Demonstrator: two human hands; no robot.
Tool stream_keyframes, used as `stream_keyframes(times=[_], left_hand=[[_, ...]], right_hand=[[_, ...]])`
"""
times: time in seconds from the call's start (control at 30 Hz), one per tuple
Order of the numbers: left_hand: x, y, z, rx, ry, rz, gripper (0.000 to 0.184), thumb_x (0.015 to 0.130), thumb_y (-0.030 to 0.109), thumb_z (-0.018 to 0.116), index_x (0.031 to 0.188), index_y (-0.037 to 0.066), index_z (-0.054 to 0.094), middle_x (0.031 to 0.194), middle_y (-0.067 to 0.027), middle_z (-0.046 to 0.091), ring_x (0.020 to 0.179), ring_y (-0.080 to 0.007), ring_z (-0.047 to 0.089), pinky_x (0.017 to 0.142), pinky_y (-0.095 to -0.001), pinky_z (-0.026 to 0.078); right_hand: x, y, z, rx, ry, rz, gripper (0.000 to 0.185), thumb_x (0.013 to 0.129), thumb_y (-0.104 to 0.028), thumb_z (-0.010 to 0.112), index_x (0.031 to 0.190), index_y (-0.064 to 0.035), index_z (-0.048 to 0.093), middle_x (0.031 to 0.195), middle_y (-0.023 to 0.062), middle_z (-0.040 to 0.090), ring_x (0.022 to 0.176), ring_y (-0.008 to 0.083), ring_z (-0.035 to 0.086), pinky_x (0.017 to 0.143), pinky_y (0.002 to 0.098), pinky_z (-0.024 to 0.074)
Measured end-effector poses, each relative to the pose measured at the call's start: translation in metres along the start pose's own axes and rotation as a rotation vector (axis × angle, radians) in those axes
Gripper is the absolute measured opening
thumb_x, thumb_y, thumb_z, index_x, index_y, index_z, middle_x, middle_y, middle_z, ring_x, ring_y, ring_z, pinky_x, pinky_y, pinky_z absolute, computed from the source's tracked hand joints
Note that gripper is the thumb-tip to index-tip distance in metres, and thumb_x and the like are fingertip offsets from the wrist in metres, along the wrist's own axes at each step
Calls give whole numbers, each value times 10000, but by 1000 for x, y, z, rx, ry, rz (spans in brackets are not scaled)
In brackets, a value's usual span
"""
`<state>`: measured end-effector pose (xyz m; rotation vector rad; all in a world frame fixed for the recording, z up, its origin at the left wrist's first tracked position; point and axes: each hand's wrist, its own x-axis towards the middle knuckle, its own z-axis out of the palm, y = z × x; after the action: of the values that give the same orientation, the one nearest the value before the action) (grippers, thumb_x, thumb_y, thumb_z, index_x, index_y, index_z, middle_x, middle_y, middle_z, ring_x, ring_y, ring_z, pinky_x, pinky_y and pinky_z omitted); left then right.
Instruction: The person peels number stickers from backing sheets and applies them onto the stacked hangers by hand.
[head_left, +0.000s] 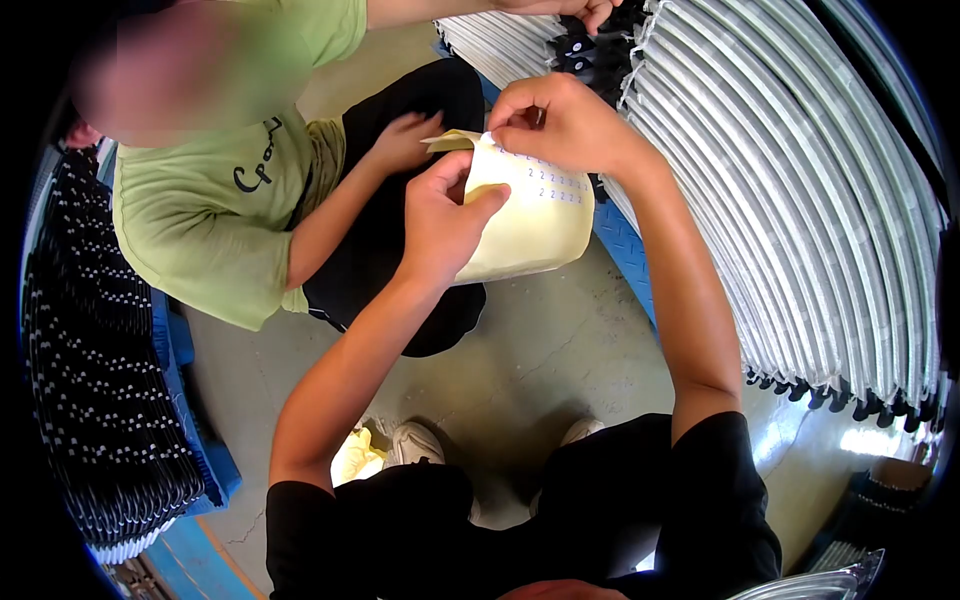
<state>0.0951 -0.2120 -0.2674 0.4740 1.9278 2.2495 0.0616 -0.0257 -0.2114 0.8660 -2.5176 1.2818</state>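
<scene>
The left hand (448,215) is gripping; ahead and rightward of that grip, the right hand (565,125) is pinching, wrist (636,156) bent.

A single head-worn camera supplies the view. It is positioned above the wearer's black-clothed legs (400,520) and faces forward and steeply down onto the smooth grey floor (540,350). The wearer's off-white shoes (415,444) register below frame centre. Viewing range is near: the bare left hand (445,220), the bare right hand (560,125) and the pale yellow sheet printed with blue digits (530,235) lie just above centre. The field is wide, with dark rounded corners, spanning from dense rows of black parts (90,400) at left to stacked silvery ribbed lengths (780,200) at right.
</scene>
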Motion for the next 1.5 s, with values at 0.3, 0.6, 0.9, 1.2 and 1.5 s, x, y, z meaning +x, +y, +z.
stream_keyframes(times=[0.3,0.6,0.9,1.2,1.5], left_hand=[[-1,-7,-8,15,-12,-65,299,821,-44,686,1108,-39,605,1008,-86,688,873,-126,656,782,-265,531],[-15,2,-23,39,10,-40,258,808,-52,691,1056,-47,617,961,-75,687,832,-103,644,732,-237,520],[-27,23,-39,43,-19,-62,258,829,-29,691,1074,-38,610,1004,-92,688,878,-117,647,803,-264,516],[-41,63,-59,137,-105,-11,241,803,-61,709,1027,-63,620,944,-68,658,819,-105,629,742,-255,511],[-79,147,-90,492,-217,-139,214,781,-53,730,983,-82,664,1062,-149,652,938,-179,649,791,-284,519]], right_hand=[[5,83,9,-78,941,210,101,754,-139,710,802,-52,732,554,68,605,491,121,543,511,268,439],[36,131,4,-658,1381,262,123,769,-242,691,803,-146,760,598,102,651,547,335,640,550,416,517],[56,139,6,-753,1469,337,144,786,-232,665,827,-132,759,614,151,650,557,355,647,568,442,531],[66,131,7,-784,1533,446,151,806,-212,646,792,-101,748,583,136,642,527,341,640,523,427,512],[84,134,10,-692,1655,563,120,809,-194,654,804,-111,740,555,119,629,501,327,631,503,416,511]])
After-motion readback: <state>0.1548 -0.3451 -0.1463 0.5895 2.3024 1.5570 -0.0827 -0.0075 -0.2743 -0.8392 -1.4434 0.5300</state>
